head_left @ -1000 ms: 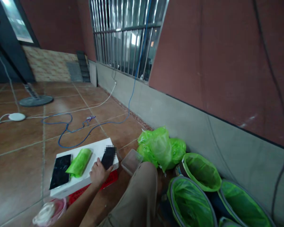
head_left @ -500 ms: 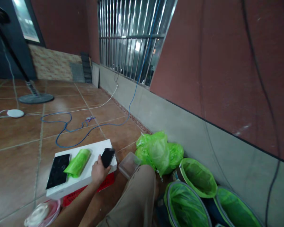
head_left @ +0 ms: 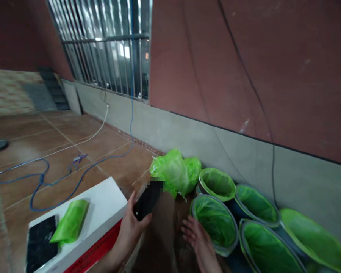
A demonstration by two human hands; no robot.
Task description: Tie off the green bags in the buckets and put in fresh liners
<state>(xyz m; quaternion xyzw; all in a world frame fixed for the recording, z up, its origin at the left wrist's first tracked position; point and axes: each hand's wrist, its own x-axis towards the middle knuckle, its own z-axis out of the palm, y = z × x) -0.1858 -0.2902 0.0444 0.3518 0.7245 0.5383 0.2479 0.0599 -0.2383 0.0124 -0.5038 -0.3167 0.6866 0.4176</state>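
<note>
Left hand (head_left: pixel 132 227) is gripping a black phone (head_left: pixel 146 200), lifted off the white box (head_left: pixel 102 206) and held just past its right edge, above the floor. Right hand (head_left: pixel 197 237) is hanging empty with fingers spread, just beside the nearest green-lined bin (head_left: pixel 214 223). A green bag roll (head_left: pixel 69 227) and black slab (head_left: pixel 39 244) are lying on the box.

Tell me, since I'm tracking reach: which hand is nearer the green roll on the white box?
Left. The left hand, holding a dark phone, is beside the box; the right hand lies farther from the green roll, near the lined bins.
</note>
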